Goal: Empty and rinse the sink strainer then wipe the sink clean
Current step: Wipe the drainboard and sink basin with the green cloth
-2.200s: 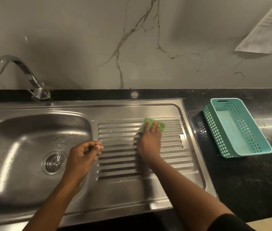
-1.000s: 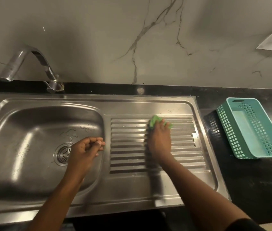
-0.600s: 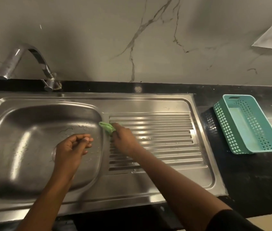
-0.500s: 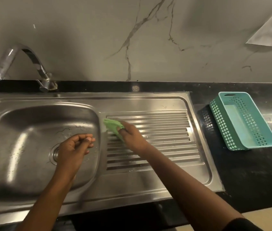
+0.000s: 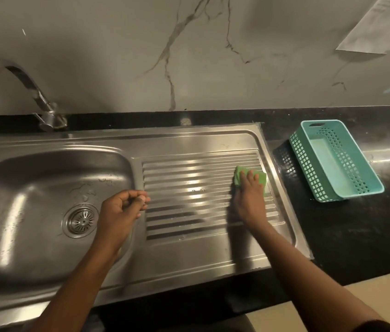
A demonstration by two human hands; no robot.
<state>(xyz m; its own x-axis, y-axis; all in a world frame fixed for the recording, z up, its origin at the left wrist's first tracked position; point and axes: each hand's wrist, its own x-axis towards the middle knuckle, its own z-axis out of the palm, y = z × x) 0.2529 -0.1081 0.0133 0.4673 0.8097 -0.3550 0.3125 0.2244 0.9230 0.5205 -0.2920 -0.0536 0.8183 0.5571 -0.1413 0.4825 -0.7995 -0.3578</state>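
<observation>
The right hand (image 5: 249, 200) lies flat, palm down, on a green sponge (image 5: 261, 179), pressing it against the ridged draining board (image 5: 189, 188) of the steel sink (image 5: 189, 142). The fingers are stretched out straight over the sponge, which sits at the far right end of the ridges, near the sink's right edge; its green corners show past the fingertips on both sides. The left hand (image 5: 119, 212) hovers over the right rim of the basin (image 5: 33, 188), loosely curled, with the thumb and fingertips drawn together; whether it holds anything small between them cannot be told. The strainer (image 5: 80, 220) sits in the drain hole at the bottom of the basin, just to the left of the left hand. A few water drops and streaks lie on the basin floor behind the strainer. The tap (image 5: 16, 85) arches over the basin from the back left. On the black counter (image 5: 356, 236) to the right of the sink stands a teal plastic basket (image 5: 337, 161), apart from the sponge. A sheet of paper (image 5: 375, 22) hangs on the wall (image 5: 117, 44) at the upper right.
</observation>
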